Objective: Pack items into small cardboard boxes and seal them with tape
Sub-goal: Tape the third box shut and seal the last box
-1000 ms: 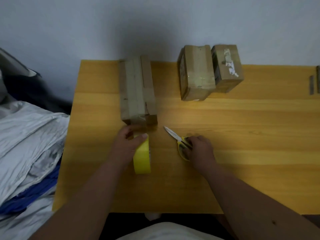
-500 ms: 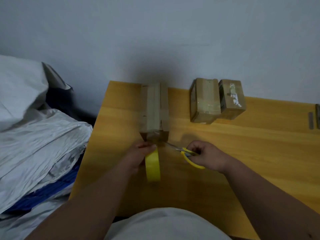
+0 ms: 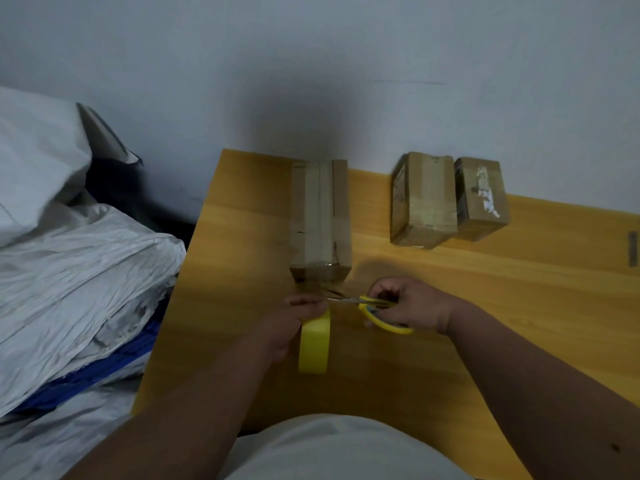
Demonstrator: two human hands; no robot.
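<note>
Gripping yellow tape roll [image 3: 313, 344] on edge, left hand [image 3: 294, 323] just before long box [image 3: 320, 220] at table [image 3: 519, 289] left-centre. Right hand [image 3: 412, 304] curled through scissors [image 3: 370, 306] handles, blades pointing left toward tape end (cut line blurred). Two taped boxes [image 3: 446, 199] touching, far right. Grey bags [image 3: 69, 271] off-table left.

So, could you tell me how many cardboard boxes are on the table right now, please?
3. A long box lies just beyond the hands, and two smaller boxes sit side by side at the far right: one left, one right. None seems hidden.
</note>
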